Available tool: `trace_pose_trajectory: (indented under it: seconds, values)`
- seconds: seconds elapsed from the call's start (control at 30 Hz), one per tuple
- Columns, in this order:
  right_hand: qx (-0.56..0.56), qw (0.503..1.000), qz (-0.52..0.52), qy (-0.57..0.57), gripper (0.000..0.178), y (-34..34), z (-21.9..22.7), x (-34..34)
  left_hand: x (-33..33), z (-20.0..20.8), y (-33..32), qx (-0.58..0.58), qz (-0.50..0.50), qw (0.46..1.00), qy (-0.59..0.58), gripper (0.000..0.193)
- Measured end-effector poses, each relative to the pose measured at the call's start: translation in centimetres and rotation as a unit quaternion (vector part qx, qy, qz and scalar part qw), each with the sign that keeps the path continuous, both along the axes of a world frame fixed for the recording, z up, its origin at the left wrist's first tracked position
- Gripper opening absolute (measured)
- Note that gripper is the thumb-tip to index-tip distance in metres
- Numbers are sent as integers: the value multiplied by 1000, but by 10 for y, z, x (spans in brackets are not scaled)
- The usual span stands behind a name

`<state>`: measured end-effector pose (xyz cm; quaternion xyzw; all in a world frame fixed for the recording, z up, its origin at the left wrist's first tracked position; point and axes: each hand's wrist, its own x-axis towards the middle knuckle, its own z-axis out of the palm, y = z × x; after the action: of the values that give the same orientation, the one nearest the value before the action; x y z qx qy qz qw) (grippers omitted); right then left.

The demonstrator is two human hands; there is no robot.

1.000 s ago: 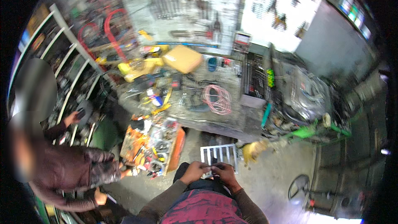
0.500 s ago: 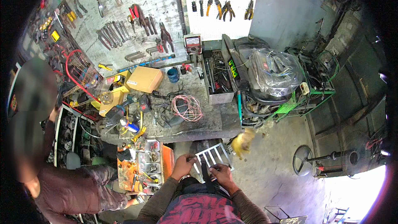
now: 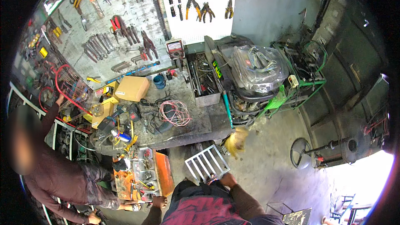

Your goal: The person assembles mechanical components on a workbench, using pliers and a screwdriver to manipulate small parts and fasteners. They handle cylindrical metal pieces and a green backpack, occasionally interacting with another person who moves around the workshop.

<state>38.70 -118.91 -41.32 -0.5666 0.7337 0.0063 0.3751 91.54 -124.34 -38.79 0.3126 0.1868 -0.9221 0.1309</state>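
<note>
From my remote seat I look down on a cluttered grey workbench [image 3: 196,127] in a workshop with a bare concrete floor [image 3: 266,171]. Behind the bench hang two tool boards: a grey pegboard [image 3: 104,37] full of wrenches and pliers, and a white one [image 3: 200,4] with three pairs of pliers in a row. On the bench I count one tan cardboard box [image 3: 132,88], one coil of pink wire [image 3: 175,113], one blue cup [image 3: 159,81] and one open metal tray of small tools [image 3: 203,81]. One machine wrapped in clear plastic [image 3: 258,68] stands on a green frame [image 3: 291,96] to the right. One orange parts organiser [image 3: 143,175] sits low in front of the bench.

My right hand [image 3: 227,180] grips the lower edge of a white metal grille [image 3: 207,162], held just in front of my chest, tilted, below the bench edge. My left hand [image 3: 159,202] is at the lower corner of the orange organiser; it seems to touch it, though I cannot tell whether the fingers are closed. One other person in a dark patterned sleeve [image 3: 66,179] stands at the left.
</note>
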Motion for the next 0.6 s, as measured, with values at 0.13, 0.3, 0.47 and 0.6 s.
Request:
trace_pose_trajectory:
  seconds: [0.13,0.3,0.47,0.6]
  values:
    - [52,996,-56,-42,34,61,-30,-36,-14,0,33,-172,-54,908,-377,51]
    - [-80,992,90,-33,21,102,-49,-55,-29,-5,19,-215,-25,920,-327,44]
    - [-126,989,-29,-72,22,62,-34,-59,-49,4,-21,-255,-11,903,-347,20]
    - [-253,934,-134,-215,13,41,-58,-69,-76,10,-35,-349,-124,786,-496,17]
